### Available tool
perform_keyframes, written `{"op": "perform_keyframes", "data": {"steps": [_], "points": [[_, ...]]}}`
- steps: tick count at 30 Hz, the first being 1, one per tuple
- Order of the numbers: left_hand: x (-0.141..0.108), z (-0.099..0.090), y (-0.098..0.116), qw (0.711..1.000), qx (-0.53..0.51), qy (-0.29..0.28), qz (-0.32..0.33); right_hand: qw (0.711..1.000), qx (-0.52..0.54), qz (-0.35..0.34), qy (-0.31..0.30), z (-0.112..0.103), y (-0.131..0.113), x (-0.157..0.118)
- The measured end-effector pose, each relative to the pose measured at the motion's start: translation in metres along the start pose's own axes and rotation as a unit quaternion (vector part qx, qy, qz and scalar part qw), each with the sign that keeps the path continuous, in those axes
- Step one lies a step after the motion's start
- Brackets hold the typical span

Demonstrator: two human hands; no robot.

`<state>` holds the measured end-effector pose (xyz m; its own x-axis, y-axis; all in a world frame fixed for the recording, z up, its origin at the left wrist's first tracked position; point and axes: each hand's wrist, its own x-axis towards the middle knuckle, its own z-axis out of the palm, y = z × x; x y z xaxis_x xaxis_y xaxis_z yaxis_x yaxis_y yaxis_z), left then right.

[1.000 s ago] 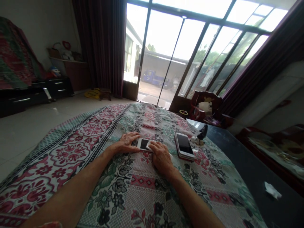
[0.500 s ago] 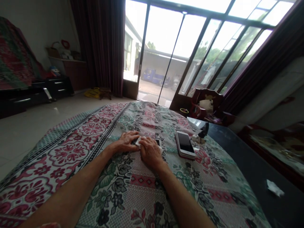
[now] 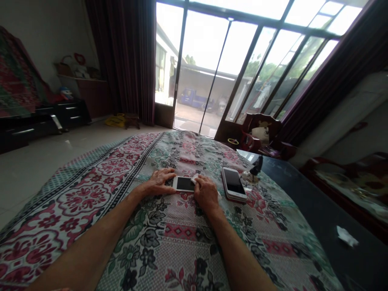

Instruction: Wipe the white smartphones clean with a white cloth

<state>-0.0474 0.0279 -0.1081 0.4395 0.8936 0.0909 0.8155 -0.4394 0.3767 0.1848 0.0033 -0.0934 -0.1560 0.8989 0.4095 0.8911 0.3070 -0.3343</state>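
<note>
From where I sit, I see the left hand (image 3: 158,183) wide, with thumb and fingers spread at one end of the small white phone (image 3: 184,184). They look to touch it, but I can't tell how hard they press. The right hand (image 3: 206,194) is bent in narrow and holds a white tissue (image 3: 195,178) on the other end of the screen. The phone lies flat between the hands, on the flowered cloth (image 3: 182,214).

I think the first trouble could be a slide. If the right hand rubs hard and the left is too loose, the phone could skid or turn. The cloth is soft, so it could bunch up and tip the phone a bit. The tissue is thin (mine always rip!), and a rough rub could tear it and leave fluff. A bare fingertip past its edge could smear the glass.

Next to the right hand, but apart, the big white phone (image 3: 233,182) lies on top of another flat thing. A wide swing of that arm could bump it. It could then slip off and knock the dark ornament (image 3: 257,165) just beside it. Farther out, a crumpled tissue (image 3: 347,236) sits on the dark table (image 3: 315,214), too far off to get in the way.
</note>
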Motion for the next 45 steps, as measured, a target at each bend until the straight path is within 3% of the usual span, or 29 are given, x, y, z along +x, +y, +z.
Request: {"op": "perform_keyframes", "data": {"steps": [11, 16, 23, 27, 45], "points": [[0.000, 0.006, -0.004, 1.000, -0.002, 0.021, 0.005, 0.983, 0.053, -0.169, -0.041, 0.008, -0.026, -0.012], [-0.001, 0.003, -0.002, 1.000, 0.010, 0.015, 0.007, 0.983, 0.070, -0.164, -0.034, 0.010, -0.024, -0.010], [-0.005, -0.006, 0.006, 1.000, 0.007, 0.001, 0.011, 0.997, 0.041, -0.065, -0.002, 0.008, -0.015, -0.006], [-0.004, -0.005, 0.004, 1.000, 0.002, -0.001, 0.012, 0.999, 0.028, -0.040, -0.002, 0.006, -0.015, -0.006], [-0.003, -0.004, 0.005, 1.000, 0.004, -0.001, 0.002, 0.979, 0.049, -0.187, -0.062, 0.014, -0.036, -0.003]]}}
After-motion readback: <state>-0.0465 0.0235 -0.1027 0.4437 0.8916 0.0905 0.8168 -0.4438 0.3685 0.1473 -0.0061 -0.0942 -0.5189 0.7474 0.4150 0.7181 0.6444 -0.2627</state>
